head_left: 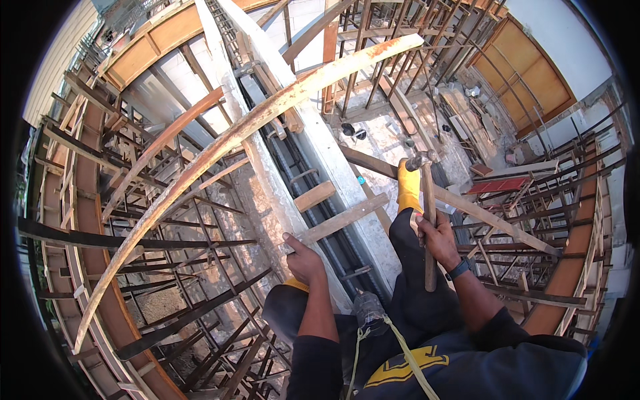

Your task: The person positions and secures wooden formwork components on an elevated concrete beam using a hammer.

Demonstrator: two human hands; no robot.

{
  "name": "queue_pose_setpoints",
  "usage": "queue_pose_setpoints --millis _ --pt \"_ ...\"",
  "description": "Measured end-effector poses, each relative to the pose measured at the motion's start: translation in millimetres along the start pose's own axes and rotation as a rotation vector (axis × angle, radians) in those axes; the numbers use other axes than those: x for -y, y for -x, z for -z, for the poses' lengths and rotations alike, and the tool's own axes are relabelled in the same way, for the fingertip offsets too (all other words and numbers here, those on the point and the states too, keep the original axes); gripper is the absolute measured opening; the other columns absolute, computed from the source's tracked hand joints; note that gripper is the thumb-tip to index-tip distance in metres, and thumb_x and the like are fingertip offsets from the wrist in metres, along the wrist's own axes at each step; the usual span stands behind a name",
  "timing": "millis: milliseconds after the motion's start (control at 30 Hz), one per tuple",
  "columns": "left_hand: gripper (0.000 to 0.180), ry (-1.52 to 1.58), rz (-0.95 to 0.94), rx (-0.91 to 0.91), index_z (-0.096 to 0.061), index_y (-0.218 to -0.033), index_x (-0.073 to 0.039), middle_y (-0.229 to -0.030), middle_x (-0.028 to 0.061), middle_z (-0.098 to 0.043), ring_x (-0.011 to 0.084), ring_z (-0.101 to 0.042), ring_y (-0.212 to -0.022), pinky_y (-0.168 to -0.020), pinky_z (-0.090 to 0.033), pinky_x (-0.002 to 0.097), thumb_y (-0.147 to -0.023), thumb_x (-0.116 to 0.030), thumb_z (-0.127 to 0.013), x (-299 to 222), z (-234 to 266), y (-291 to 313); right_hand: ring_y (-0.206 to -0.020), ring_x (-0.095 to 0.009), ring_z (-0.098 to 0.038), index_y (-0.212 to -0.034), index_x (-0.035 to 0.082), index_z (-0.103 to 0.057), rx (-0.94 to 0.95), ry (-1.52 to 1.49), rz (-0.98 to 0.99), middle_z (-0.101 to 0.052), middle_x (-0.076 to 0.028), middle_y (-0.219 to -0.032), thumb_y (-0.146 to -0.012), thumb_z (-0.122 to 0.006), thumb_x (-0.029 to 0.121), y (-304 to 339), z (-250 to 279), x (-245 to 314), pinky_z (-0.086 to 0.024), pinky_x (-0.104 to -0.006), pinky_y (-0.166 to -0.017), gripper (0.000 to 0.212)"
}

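My right hand (pixel 437 239) grips a hammer (pixel 430 200) by its wooden handle, with the metal head up. My left hand (pixel 307 263) is closed beside the left end of a wooden slat (pixel 347 219); what its fingers hold, if anything, is hidden. That slat lies across a long, narrow beam form with pale side boards (pixel 333 160). Steel bars (pixel 340 250) run inside the form, and a short wood block (pixel 314 197) spans it just beyond the slat. A yellow boot (pixel 409 187) shows behind the hammer.
A long, curved-looking rusty pale bar (pixel 267 110) crosses over the form. Wooden props and dark poles (pixel 200 243) stand below on the left. Brown form panels (pixel 87 180) edge the left side. Far below right are a red panel (pixel 500 185) and a debris-strewn floor (pixel 373 133).
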State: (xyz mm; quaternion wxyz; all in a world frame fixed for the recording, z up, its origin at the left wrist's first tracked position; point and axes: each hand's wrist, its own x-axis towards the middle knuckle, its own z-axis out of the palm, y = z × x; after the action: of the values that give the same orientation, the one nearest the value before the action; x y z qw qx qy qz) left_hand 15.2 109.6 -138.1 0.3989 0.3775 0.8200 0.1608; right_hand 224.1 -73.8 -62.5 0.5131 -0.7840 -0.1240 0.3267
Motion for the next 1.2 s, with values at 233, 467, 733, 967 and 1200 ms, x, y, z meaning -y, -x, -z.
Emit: queue_pose_setpoints --millis 233,467,733,967,1200 --pt "0.104 -0.064 0.018 -0.069 -0.068 -0.094 0.018 -0.098 0.0396 -0.065 0.0548 -0.062 -0.099 -0.091 -0.045 0.0581 -0.094 -0.077 -0.026 -10.7 5.8 1.3 -0.057 -0.012 -0.055 -0.107 0.007 -0.057 0.124 -0.165 -0.090 -0.057 -0.001 -0.072 -0.099 -0.065 0.031 -10.5 -15.3 7.5 -0.045 -0.0266 -0.050 0.026" --pt "0.108 -0.087 0.069 0.034 -0.063 -0.110 0.019 -0.111 0.0397 -0.062 0.0526 -0.058 -0.110 -0.097 -0.041 0.0556 -0.095 -0.078 -0.018 0.4 -2.8 3.7 -0.050 -0.007 -0.043 -0.117 0.010 -0.056 0.338 -0.302 -0.517 -0.045 0.002 -0.071 -0.103 -0.055 0.043 -26.4 11.0 34.1 -0.036 -0.0240 -0.041 0.035" --pt "0.107 0.030 0.094 0.040 -0.061 -0.114 0.019 -0.110 0.0374 -0.062 0.0489 -0.057 -0.107 -0.096 -0.041 0.0503 -0.095 -0.078 -0.019 6.1 -7.2 -4.8 -0.048 -0.008 -0.042 -0.108 0.009 -0.052 0.097 -0.271 -0.386 -0.046 0.001 -0.071 -0.105 -0.049 0.043 -28.1 20.8 27.3 -0.037 -0.0239 -0.038 0.034" --pt "0.104 0.062 0.122 0.052 -0.058 -0.123 0.017 -0.117 0.0326 -0.063 0.0431 -0.057 -0.110 -0.099 -0.040 0.0457 -0.096 -0.077 -0.022 11.4 -8.4 -10.2 -0.046 -0.007 -0.036 -0.106 0.011 -0.052 0.159 -0.575 -0.637 -0.038 0.003 -0.068 -0.106 -0.045 0.047 -14.0 18.7 14.0 -0.031 -0.0231 -0.037 0.037" --pt "0.106 0.170 0.086 0.051 -0.059 -0.123 0.017 -0.124 0.0353 -0.060 0.0459 -0.055 -0.116 -0.102 -0.038 0.0468 -0.094 -0.079 -0.023 18.8 -13.3 -17.1 -0.047 -0.008 -0.039 -0.113 0.006 -0.052 0.833 -0.124 -0.719 -0.044 0.000 -0.069 -0.107 -0.044 0.047 42.8 -7.2 54.1 -0.035 -0.0248 -0.040 0.043"
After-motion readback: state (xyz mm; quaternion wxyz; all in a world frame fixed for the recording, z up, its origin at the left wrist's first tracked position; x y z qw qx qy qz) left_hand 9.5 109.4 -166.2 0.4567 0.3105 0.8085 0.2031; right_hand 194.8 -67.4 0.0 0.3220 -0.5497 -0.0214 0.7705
